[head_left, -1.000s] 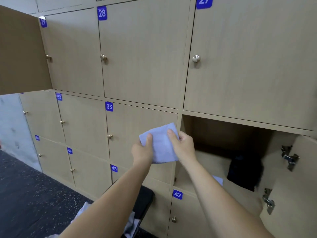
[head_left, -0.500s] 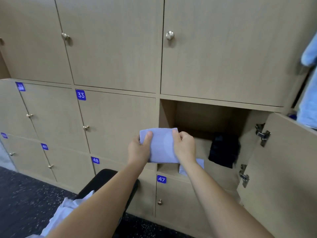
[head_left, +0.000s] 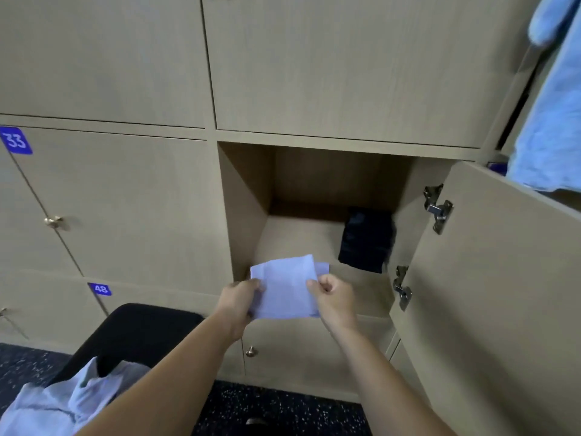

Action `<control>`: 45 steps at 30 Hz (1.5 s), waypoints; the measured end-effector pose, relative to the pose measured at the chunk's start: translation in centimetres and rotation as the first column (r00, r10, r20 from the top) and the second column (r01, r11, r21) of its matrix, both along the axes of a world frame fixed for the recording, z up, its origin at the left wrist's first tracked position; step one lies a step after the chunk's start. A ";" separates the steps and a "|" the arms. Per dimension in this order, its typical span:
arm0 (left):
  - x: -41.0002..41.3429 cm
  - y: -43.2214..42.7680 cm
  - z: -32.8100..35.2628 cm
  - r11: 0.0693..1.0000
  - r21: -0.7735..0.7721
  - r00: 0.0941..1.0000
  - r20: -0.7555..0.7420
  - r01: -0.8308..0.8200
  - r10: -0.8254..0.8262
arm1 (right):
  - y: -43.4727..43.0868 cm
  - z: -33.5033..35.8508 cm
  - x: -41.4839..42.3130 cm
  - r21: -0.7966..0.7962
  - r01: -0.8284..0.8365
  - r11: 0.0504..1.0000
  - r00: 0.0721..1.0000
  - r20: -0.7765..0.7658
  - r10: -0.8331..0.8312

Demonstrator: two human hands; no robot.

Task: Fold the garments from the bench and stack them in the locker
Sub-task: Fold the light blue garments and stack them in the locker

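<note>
Pinching the folded cloth (head_left: 284, 289) are left hand (head_left: 240, 299) and right hand (head_left: 334, 298); labels read 33 (head_left: 15, 141), 48 (head_left: 100, 289).

folded garment (head_left: 284, 287) at locker (head_left: 245, 199) front edge, left side; stowed garment (head_left: 366, 243) inside, right side; bench (head_left: 141, 325) below-left of locker.

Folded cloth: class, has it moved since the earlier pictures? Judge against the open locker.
Yes. The cloth went right and down, from before door 33 to the front edge of the locker.
</note>
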State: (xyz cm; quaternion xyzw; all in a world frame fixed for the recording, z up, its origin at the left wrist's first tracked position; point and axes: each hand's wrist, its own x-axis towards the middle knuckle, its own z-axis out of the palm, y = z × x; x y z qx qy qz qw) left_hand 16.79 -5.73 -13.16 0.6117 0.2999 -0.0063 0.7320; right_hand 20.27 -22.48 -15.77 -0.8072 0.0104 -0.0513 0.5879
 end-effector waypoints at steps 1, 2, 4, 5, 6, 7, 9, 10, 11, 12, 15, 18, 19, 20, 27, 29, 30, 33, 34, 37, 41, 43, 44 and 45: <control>0.4 -0.2 -0.9 1.000 0.003 1.000 -0.014 0.019 -0.019 | -0.4 -1.1 0.5 -0.024 0.004 1.000 1.000 -0.016 -0.005; 0.9 -0.5 -1.7 0.999 -0.002 0.999 -0.021 0.033 -0.033 | -0.8 -2.0 1.0 -0.038 0.005 0.999 0.999 -0.034 -0.006; 2.1 -0.7 -3.1 0.998 0.010 0.998 -0.027 0.055 -0.055 | -1.4 -3.6 2.1 -0.057 0.010 0.998 0.997 -0.075 -0.014; 2.9 -0.8 -3.6 0.997 0.031 0.998 -0.024 0.066 -0.065 | -1.7 -4.0 2.7 -0.068 0.017 0.998 0.996 -0.089 -0.023; 3.9 -0.9 -4.1 0.996 0.050 0.997 -0.017 0.073 -0.073 | -2.0 -4.2 3.6 -0.079 0.024 0.997 0.995 -0.094 -0.031; 5.0 -1.0 -4.3 0.995 0.062 0.997 -0.001 0.074 -0.074 | -2.3 -4.3 4.6 -0.098 0.031 0.995 0.995 -0.094 -0.040; 7.3 -1.5 -4.5 0.996 0.071 0.997 0.041 0.061 -0.064 | -2.8 -4.0 7.1 -0.153 0.038 0.987 0.995 -0.084 -0.051; 8.6 -1.7 -4.4 0.996 0.076 0.996 0.061 0.056 -0.060 | -3.0 -3.8 8.5 -0.169 0.037 0.985 0.995 -0.080 -0.052; 9.8 -2.0 -4.3 0.995 0.087 0.995 0.076 0.057 -0.064 | -3.3 -3.6 9.9 -0.173 0.037 0.984 0.996 -0.077 -0.051; 11.0 -2.3 -4.2 0.993 0.099 0.993 0.090 0.063 -0.072 | -3.4 -3.4 11.3 -0.173 0.040 0.984 0.996 -0.073 -0.053; 14.0 -2.9 -4.2 0.990 0.123 0.988 0.129 0.070 -0.086 | -3.7 -3.6 14.6 -0.204 0.045 0.978 0.996 -0.064 -0.059; 15.9 -3.0 -5.7 0.988 0.140 0.988 0.133 0.062 -0.081 | -3.7 -4.9 16.4 -0.241 0.041 0.970 0.996 -0.071 -0.060; 16.3 -2.9 -6.4 0.987 0.146 0.989 0.122 0.063 -0.081 | -3.6 -5.6 16.7 -0.242 0.038 0.969 0.995 -0.082 -0.060; 16.4 -2.9 -7.1 0.986 0.151 0.990 0.112 0.065 -0.082 | -3.6 -6.3 16.8 -0.239 0.032 0.970 0.994 -0.095 -0.056; 16.2 -2.2 -10.9 0.980 0.180 0.986 0.121 0.087 -0.110 | -3.1 -10.5 16.8 -0.194 0.032 0.981 0.992 -0.116 -0.055; 16.3 -2.2 -11.3 0.974 0.205 0.986 0.116 0.095 -0.121 | -3.1 -11.0 16.6 -0.190 0.041 0.981 0.992 -0.112 -0.064; 16.4 -2.2 -11.5 0.972 0.216 0.987 0.111 0.093 -0.119 | -3.1 -11.2 16.5 -0.186 0.043 0.982 0.991 -0.114 -0.065; 16.4 -2.1 -11.6 0.961 0.265 0.991 0.088 0.075 -0.102 | -2.9 -11.3 16.3 -0.177 0.055 0.983 0.990 -0.118 -0.076; 16.4 -2.1 -11.6 0.952 0.298 0.991 0.092 0.067 -0.099 | -2.9 -11.1 16.1 -0.194 0.061 0.979 0.990 -0.112 -0.084; 16.1 -2.1 -11.0 0.868 0.496 0.971 0.190 0.034 -0.146 | -2.9 -9.7 15.4 -0.427 0.093 0.900 0.995 0.009 -0.098; 16.2 -2.6 -11.4 0.415 0.907 0.851 0.159 0.075 -0.500 | -2.1 -7.9 15.7 -0.783 0.006 0.622 0.958 0.183 0.221; 16.6 -3.1 -12.1 0.201 0.957 0.794 -0.046 0.209 -0.606 | -1.5 -8.3 16.0 -0.842 -0.182 0.508 0.949 -0.016 0.314; 16.8 -3.2 -12.7 0.108 0.955 0.775 -0.153 0.275 -0.613 | -1.4 -8.9 16.1 -0.838 -0.265 0.477 0.940 -0.114 0.323; 17.0 -3.3 -13.2 0.046 0.949 0.763 -0.221 0.311 -0.607 | -1.3 -9.5 16.2 -0.827 -0.313 0.467 0.932 -0.172 0.320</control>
